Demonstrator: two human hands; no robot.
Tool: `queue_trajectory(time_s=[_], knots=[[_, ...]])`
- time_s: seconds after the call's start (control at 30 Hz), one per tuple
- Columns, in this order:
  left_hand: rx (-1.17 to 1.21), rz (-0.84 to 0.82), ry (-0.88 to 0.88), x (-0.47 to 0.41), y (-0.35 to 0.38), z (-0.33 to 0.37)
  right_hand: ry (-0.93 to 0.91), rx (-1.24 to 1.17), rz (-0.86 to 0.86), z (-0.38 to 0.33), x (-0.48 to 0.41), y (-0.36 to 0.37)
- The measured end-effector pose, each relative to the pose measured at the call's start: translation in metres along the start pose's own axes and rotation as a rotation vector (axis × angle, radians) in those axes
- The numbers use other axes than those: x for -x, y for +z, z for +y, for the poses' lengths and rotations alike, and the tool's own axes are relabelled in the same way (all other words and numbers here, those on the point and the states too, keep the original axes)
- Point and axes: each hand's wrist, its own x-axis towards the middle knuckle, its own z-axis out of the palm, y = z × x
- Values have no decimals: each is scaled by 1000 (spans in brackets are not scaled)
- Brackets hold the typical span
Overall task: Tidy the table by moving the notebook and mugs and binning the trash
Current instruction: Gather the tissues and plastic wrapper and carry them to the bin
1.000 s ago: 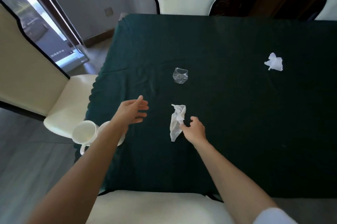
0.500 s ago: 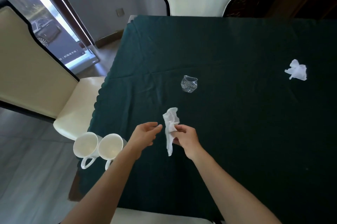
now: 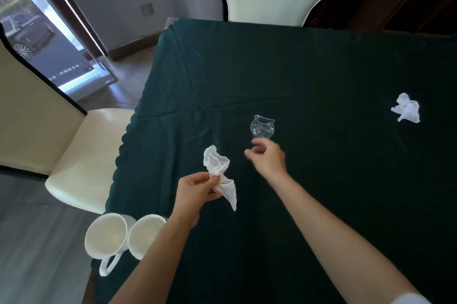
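Now her left hand (image 3: 197,188) pinches the crumpled tissue (image 3: 220,175) above the green table (image 3: 321,180); the right hand (image 3: 268,157), fingers loosely curled and empty, reaches just short of the crushed plastic cup (image 3: 262,127).

My right hand (image 3: 268,159) is motion-blurred, so its grip is unclear. My left forearm (image 3: 158,251) hides part of the nearer mug (image 3: 144,235). The desk (image 3: 321,68) runs off frame at right.

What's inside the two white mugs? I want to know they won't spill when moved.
Both mugs show bare white interiors, apparently empty. The left forearm covers part of the right-hand mug's opening.
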Motion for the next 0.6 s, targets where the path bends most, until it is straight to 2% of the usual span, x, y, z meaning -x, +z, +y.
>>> queue_trajectory(time_s=[0.1,0.23,0.33,0.47,0.6], knots=[[68,-29,-23,-5,-1,1,18,149,184,-13,-49,-8],[98,-77,-36,-15,-3,5,267,170,214,-17,-88,-1],[80,-70,-41,-18,-9,5,315,172,235,-15,-94,6],[46,-10,-45,-25,-14,6,262,2,205,-14,-82,4],[68,65,-64,-26,1,9,188,-422,25,-27,-38,-7]])
